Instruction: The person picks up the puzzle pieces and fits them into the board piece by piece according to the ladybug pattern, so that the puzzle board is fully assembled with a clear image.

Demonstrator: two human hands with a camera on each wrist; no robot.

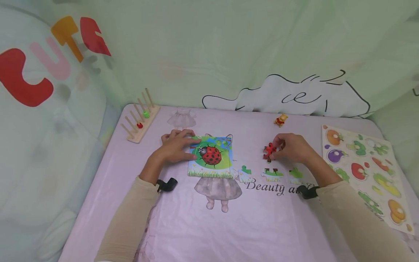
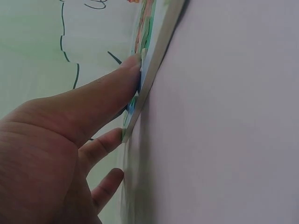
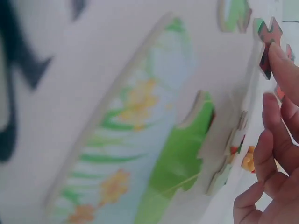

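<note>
A square puzzle board (image 1: 211, 156) with a red spotted ladybug picture lies left of the table's middle. My left hand (image 1: 176, 146) rests at its left side, thumb on the board's face and fingers spread around its far left corner. In the left wrist view the thumb (image 2: 105, 95) lies straight along the board's edge (image 2: 152, 77). With thumb and finger, my right hand (image 1: 291, 147) pinches a red and green puzzle piece (image 3: 270, 46). More red pieces (image 1: 269, 151) lie by its fingertips. Green grass-patterned pieces (image 1: 272, 175) lie in a row nearer me.
A wooden peg rack (image 1: 144, 125) with a green and a red bead stands at the back left. A small yellow bear figure (image 1: 280, 120) stands behind my right hand. At the right lies a vegetable picture board (image 1: 370, 174). Fabric curtains (image 1: 229, 47) border the table.
</note>
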